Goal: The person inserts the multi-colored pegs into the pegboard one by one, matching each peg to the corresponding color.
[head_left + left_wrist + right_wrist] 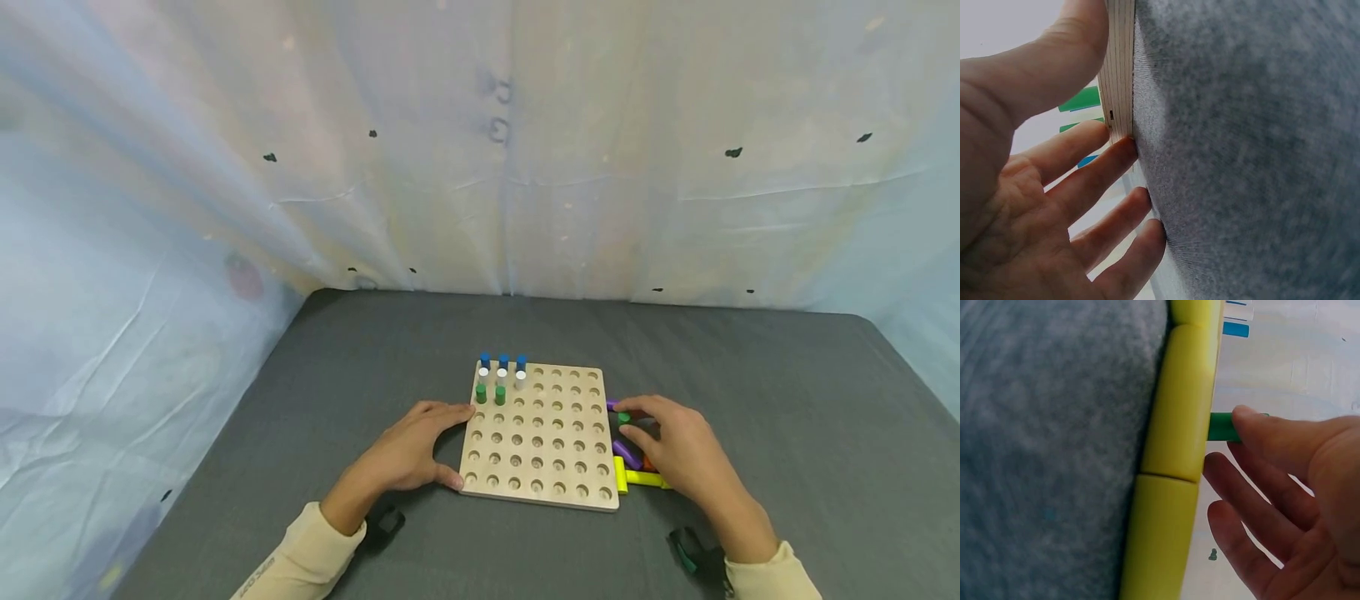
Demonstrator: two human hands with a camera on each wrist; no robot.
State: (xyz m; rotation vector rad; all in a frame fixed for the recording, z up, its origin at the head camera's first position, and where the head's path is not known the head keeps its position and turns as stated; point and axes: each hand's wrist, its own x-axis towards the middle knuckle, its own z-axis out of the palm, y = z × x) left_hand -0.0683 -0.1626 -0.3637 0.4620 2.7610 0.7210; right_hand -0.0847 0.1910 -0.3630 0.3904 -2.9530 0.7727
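A square wooden pegboard [547, 433] with rows of round holes lies on the table. My left hand [415, 446] rests along its left edge, thumb at the near corner and fingers spread; the left wrist view shows the fingertips against the board's layered side. At the board's right side my right hand [670, 442] pinches a green peg [1222, 427] between thumb and finger. In the board's far left corner stand three blue pegs [503, 362], three white pegs [502, 377] and two green pegs [500, 395].
Loose pegs lie along the board's right edge: yellow pegs [643, 478], a purple peg [627, 455] and a red-orange peg [648, 463], partly under the right hand. The dark grey table [375, 367] meets pale hanging sheeting [570, 167] at the back.
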